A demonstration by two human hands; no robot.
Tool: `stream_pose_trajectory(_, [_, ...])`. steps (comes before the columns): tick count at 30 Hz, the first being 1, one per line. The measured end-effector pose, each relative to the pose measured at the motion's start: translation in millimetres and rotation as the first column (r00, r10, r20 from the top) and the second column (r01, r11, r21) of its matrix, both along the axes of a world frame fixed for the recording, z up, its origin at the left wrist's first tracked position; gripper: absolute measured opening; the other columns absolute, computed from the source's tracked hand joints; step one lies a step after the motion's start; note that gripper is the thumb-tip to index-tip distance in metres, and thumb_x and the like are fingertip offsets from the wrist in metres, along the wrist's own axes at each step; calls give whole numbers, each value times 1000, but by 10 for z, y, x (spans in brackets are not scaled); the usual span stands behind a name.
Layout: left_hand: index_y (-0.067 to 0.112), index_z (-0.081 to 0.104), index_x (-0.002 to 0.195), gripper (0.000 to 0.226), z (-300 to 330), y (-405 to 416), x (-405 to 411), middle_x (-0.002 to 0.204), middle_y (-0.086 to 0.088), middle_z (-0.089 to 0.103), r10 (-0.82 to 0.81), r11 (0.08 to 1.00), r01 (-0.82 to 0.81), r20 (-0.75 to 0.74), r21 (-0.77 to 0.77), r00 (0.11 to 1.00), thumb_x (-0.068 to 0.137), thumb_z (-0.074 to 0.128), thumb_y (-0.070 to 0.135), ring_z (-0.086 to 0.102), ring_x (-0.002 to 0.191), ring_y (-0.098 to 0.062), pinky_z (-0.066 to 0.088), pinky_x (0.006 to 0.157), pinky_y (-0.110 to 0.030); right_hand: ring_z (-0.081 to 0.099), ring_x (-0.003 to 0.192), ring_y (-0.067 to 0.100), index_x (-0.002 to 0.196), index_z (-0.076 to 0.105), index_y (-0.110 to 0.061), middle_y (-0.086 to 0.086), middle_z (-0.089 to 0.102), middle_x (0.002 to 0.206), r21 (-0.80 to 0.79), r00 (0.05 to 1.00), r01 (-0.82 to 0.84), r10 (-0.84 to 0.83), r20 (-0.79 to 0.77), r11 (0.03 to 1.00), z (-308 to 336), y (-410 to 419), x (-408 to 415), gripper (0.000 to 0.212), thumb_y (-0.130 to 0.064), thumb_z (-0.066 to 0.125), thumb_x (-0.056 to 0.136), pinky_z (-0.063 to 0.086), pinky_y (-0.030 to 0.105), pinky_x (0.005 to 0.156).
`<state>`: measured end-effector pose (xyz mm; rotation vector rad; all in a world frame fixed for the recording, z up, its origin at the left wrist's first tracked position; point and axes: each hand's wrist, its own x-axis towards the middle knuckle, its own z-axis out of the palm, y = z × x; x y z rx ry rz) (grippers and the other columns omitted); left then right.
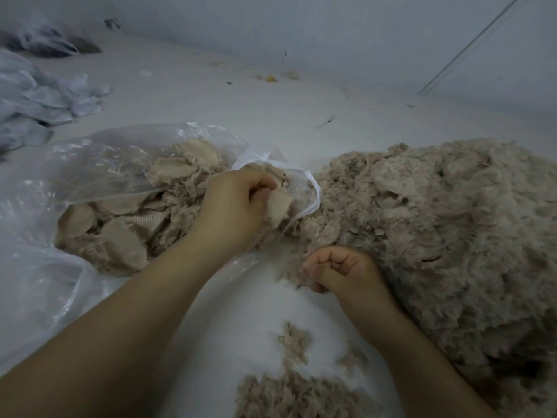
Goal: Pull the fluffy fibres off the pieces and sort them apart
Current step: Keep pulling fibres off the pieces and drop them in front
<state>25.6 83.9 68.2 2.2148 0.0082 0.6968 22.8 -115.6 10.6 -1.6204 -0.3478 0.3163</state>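
Fibres look very light, soft and loose, so they should tear away in tufts with a pinch and a pull, and they will likely cling, drift and shed; the backing pieces seem thin, limp cloth, not fragile. Best hold, as I judge it: pinch the bare cloth edge of a piece with one hand, take the fluff close to its root with the other. Left hand is curled, thumb and fingers pinching a small beige piece at the mouth of the clear plastic bag. Right hand is closed into a fist near the table, pinching a wisp of fluff that trails toward the piece. The bag holds flat beige cloth pieces, some with ragged fluffy edges, left of the hands. The big fluff pile lies right of the hands, greyish-beige, shaggy and matted, touching the right hand's far side. Smaller loose tufts lie on the table near the bottom edge, between the forearms. White crumpled cloth lies far left, well apart. Small scraps sit near the back wall.
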Motion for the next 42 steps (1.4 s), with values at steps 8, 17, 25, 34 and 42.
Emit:
stream_pose_trajectory(8, [10,61,97,14,-94,36,150,128,-19,42,261,623,88,-312,778,914,90,49,11,26,46,-17,16,42,-26,64,63,13,85,75,-29,3,71,72,-15,991,119,-119,-60,993,-76,-6,53,18,-37,64,74,52,32,66])
stream_pose_trajectory(17, [13,67,87,12,-92,-196,-106,93,-10,52,135,808,-58,-89,587,987,85,63,24,54,60,-33,36,47,-31,47,52,3,111,70,-19,-12,48,53,131,990,124,-115,-80,984,17,25,33,26,-11,47,100,47,21,55])
stream_pose_trajectory(25, [22,68,92,25,-333,-434,-211,90,3,54,-134,944,217,-312,249,941,93,54,43,55,81,-16,49,71,-38,38,47,3,111,66,-13,-6,38,48,197,972,164,-124,-201,967,106,46,9,25,-12,44,102,44,20,48])
stream_pose_trajectory(34, [30,56,68,25,-483,-371,-177,72,10,59,-273,940,332,-406,83,872,84,68,16,56,67,-4,50,66,-32,35,42,5,108,68,-22,-5,35,46,174,969,162,-123,-214,971,83,35,38,23,-18,45,102,41,21,44])
stream_pose_trajectory(42, [30,50,87,21,-511,-390,-240,70,13,57,-287,957,282,-374,-68,882,82,70,31,54,59,-4,46,57,-27,37,43,4,111,64,-22,-7,38,47,172,962,167,-122,-244,971,76,52,36,20,-20,47,101,42,21,46])
